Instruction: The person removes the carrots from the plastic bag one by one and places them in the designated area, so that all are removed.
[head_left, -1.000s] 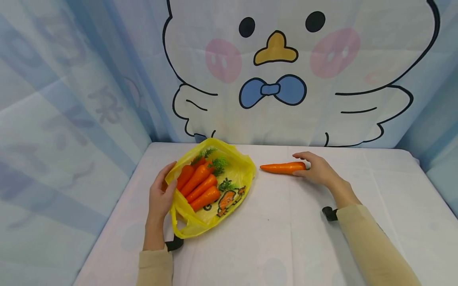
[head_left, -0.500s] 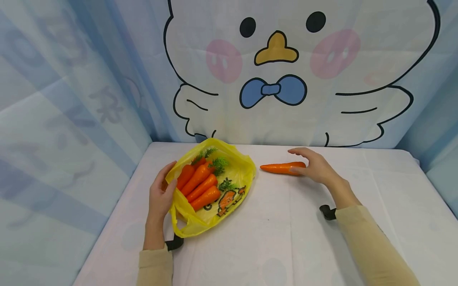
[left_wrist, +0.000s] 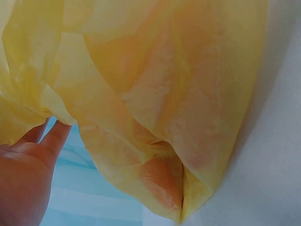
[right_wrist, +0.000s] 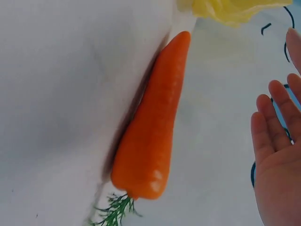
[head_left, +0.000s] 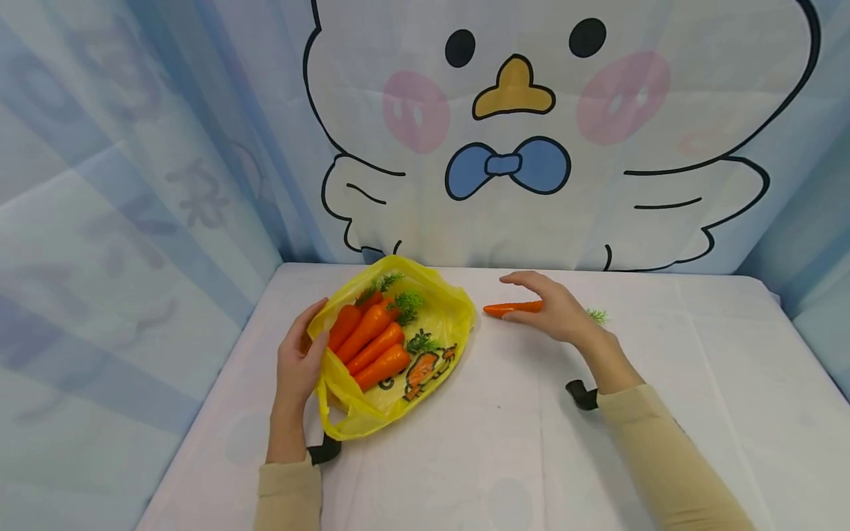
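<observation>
On the left of the table, my left hand (head_left: 300, 361) grips the rim of a yellow plastic bag (head_left: 454, 295), fingers outside and thumb over the edge. Inside lie several orange carrots (head_left: 372, 332) with green tops. In the left wrist view, part of the left hand (left_wrist: 28, 174) shows beside the bag's thin wall (left_wrist: 211, 94). A single carrot (right_wrist: 150, 122) lies on the white cloth to the right of the bag, its tip toward the bag. Over it in the head view is my right hand (head_left: 558, 310), hiding its middle; the right wrist view shows the fingers extended and apart from the carrot.
A white cloth covers the table (head_left: 465, 457). Behind it hangs a curtain (head_left: 531, 228) with a cartoon bird, and more blue curtain (head_left: 133, 258) closes off the left side. A carrot print (head_left: 425, 372) shows inside the bag.
My right hand has moved left along the lone carrot toward its tip, uncovering the green top behind the wrist. The carrot, the bag and my left hand stay where they were.
</observation>
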Demonstrator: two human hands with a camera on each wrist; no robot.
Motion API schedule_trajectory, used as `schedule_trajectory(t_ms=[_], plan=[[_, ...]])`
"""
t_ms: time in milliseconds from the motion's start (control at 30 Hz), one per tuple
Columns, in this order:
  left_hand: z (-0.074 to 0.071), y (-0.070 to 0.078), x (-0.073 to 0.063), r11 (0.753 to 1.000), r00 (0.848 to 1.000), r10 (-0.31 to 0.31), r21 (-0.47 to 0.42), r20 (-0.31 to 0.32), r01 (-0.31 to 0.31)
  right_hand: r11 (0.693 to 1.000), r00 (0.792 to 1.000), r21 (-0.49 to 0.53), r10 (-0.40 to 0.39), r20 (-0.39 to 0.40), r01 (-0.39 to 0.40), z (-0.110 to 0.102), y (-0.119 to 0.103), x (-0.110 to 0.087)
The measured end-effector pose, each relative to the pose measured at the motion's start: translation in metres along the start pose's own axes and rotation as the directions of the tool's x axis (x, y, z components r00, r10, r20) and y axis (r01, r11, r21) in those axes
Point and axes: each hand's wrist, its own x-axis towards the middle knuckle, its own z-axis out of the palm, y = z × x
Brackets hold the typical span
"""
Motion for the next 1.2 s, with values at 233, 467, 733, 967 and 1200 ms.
schedule_trajectory(t_ms=[233, 467, 733, 967, 1200], plan=[[0.001, 0.001, 0.000, 1.000, 1.000, -0.011, 0.009, 0.000, 0.011, 0.985, 0.987, 0.052, -0.163, -0.006, 0.163, 0.021, -0.021, 0.012], [0.000, 0.001, 0.001, 0.999, 1.000, -0.022, 0.028, -0.001, 0.022, 0.968, 0.972, 0.110, -0.230, 0.040, 0.224, 0.048, -0.045, 0.026], [0.001, 0.001, 0.001, 0.998, 1.000, -0.022, 0.051, -0.009, 0.022, 0.950, 0.955, 0.164, -0.283, 0.092, 0.266, 0.078, -0.064, 0.036], [0.001, 0.000, 0.001, 0.998, 1.000, -0.026, 0.056, -0.008, 0.026, 0.947, 0.940, 0.160, -0.302, 0.157, 0.277, 0.097, -0.073, 0.046], [0.001, 0.001, 0.001, 0.997, 0.999, -0.036, 0.069, -0.012, 0.037, 0.951, 0.925, 0.121, -0.304, 0.228, 0.283, 0.112, -0.078, 0.049]])
